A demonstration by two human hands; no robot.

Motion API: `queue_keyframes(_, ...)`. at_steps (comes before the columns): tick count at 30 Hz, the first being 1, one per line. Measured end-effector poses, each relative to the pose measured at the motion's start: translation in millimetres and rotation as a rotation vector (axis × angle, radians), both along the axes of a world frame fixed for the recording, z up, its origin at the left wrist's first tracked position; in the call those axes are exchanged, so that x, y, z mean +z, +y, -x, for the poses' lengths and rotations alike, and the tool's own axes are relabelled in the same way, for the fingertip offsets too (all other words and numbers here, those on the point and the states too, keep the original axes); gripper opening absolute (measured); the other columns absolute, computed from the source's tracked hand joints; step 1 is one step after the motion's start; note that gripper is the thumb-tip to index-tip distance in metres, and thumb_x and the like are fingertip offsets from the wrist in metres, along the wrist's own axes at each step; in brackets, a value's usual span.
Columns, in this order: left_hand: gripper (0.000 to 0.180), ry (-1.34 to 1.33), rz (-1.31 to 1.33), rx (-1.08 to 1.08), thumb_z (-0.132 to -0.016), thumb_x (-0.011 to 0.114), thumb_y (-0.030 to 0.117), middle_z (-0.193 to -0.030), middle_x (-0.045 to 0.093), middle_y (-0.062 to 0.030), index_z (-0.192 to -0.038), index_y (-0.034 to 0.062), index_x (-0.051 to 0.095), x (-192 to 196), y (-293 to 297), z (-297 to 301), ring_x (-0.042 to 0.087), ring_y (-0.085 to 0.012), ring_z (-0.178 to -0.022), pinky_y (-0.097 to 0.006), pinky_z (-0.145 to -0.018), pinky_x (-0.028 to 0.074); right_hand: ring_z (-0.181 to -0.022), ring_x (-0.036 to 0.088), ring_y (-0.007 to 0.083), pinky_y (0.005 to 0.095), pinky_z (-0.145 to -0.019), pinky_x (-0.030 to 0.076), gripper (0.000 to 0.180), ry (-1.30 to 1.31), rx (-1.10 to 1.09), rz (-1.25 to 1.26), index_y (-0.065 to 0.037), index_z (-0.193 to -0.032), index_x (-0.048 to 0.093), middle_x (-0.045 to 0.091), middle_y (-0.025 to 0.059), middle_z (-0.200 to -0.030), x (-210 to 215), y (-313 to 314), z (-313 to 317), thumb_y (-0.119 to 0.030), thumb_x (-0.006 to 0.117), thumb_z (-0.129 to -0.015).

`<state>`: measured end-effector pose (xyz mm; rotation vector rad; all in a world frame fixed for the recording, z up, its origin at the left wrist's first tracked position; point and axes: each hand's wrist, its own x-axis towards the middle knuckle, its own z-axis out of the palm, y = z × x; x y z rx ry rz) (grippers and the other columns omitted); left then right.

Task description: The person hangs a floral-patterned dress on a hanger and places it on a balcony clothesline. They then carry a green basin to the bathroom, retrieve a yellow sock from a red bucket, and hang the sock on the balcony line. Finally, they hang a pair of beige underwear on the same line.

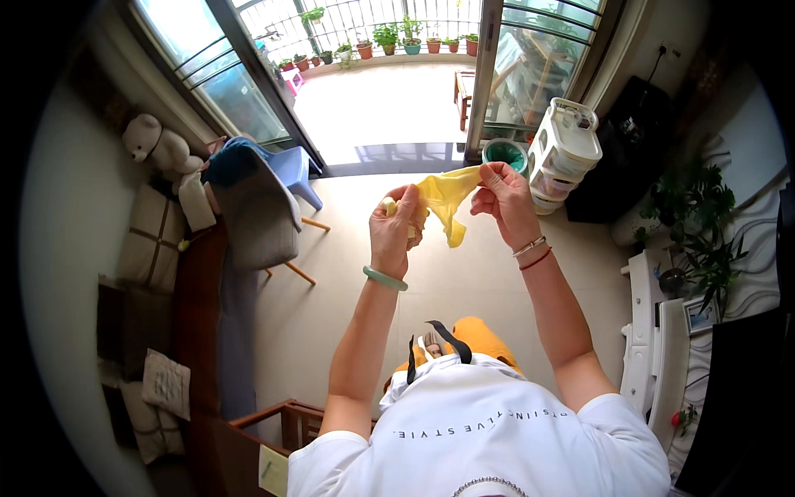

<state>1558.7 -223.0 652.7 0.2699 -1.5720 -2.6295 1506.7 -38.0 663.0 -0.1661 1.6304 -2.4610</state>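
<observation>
I hold a small yellow garment point(445, 199) stretched between both hands at chest height above the tiled floor. My left hand point(396, 225), with a green bangle on the wrist, grips its lower left part, bunched in the fingers. My right hand point(502, 195), with thin bracelets on the wrist, pinches its upper right edge. A narrow end of the yellow cloth hangs down between the hands.
A grey chair point(263, 217) and a blue chair point(291, 168) stand to the left beside a wooden sofa point(199, 323) with cushions and a white teddy bear point(157, 142). A white plastic drawer unit point(565, 153) and green basin point(505, 154) stand by the open balcony door. A potted plant point(694, 224) is at the right.
</observation>
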Motion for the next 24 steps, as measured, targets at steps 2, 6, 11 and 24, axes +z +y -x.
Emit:
queue_keyframes(2, 0.03, -0.001, 0.036, -0.022, -0.093, 0.059, 0.033, -0.072, 0.059, -0.0032, -0.104, 0.0044, 0.06, -9, -10, 34, 0.043, -0.0017, -0.044, -0.015, -0.034, 0.029, -0.063, 0.065, 0.014, 0.0259, -0.059, 0.057, 0.026, 0.01, -0.01, -0.048, -0.005, -0.101, 0.048, 0.064, 0.008, -0.084, 1, -13, 26, -0.029, 0.056, -0.095)
queue_keyframes(6, 0.031, 0.015, 0.005, -0.029, -0.089, 0.065, 0.03, -0.074, 0.06, -0.0016, -0.105, 0.0045, 0.059, -10, -20, 103, 0.044, -0.0009, -0.045, -0.016, -0.035, 0.03, -0.069, 0.069, 0.018, 0.0279, -0.062, 0.058, 0.027, 0.105, -0.004, -0.129, -0.006, -0.101, 0.045, 0.065, 0.0107, -0.087, -10, -33, 98, -0.031, 0.052, -0.096)
queue_keyframes(11, 0.034, 0.005, 0.157, 0.063, -0.088, 0.068, 0.027, -0.08, 0.061, -0.0026, -0.111, 0.0045, 0.057, -17, -27, 197, 0.047, -0.0005, -0.048, -0.014, -0.036, 0.03, -0.076, 0.07, 0.021, 0.0291, -0.07, 0.058, 0.025, 0.201, 0.022, -0.075, -0.003, -0.101, 0.045, 0.065, 0.0124, -0.09, -3, -51, 197, -0.026, 0.052, -0.097)
queue_keyframes(24, 0.023, 0.151, 0.258, 0.265, -0.09, 0.065, 0.022, -0.072, 0.061, 0.002, -0.102, 0.0027, 0.068, -19, -84, 421, 0.046, -0.0011, -0.054, -0.016, -0.044, 0.033, -0.083, 0.068, 0.0145, 0.0237, -0.074, 0.057, 0.016, 0.186, 0.321, -0.111, -0.003, -0.095, 0.063, 0.066, 0.0076, -0.093, 0, -107, 434, -0.017, 0.067, -0.087)
